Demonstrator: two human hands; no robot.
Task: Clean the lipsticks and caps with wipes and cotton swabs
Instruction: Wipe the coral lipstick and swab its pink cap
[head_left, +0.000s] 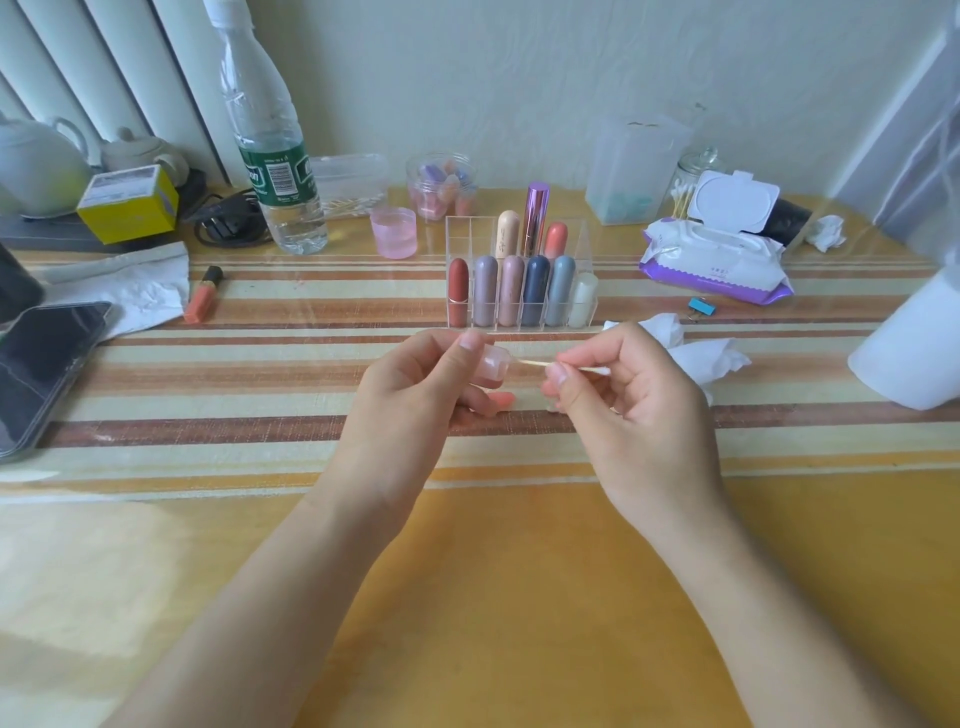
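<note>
Right now I'm swabbing inside a clear pink cap (493, 364). My left fingers (470, 340) curl round it, its mouth turned toward my right fingers (558, 373), which pinch a cotton swab (527, 362) with its tip just inside. Next, I judge, comes a gentle twirl round the inner wall without snapping the stick. Beyond my fingertips an acrylic organizer (462, 228) holds capped lipsticks (535, 291) upright in two rows. Farther off, past my right fingers, the wet-wipe pack (717, 265) lies lid-open, with a glass jar (693, 182) of swabs behind it.
</note>
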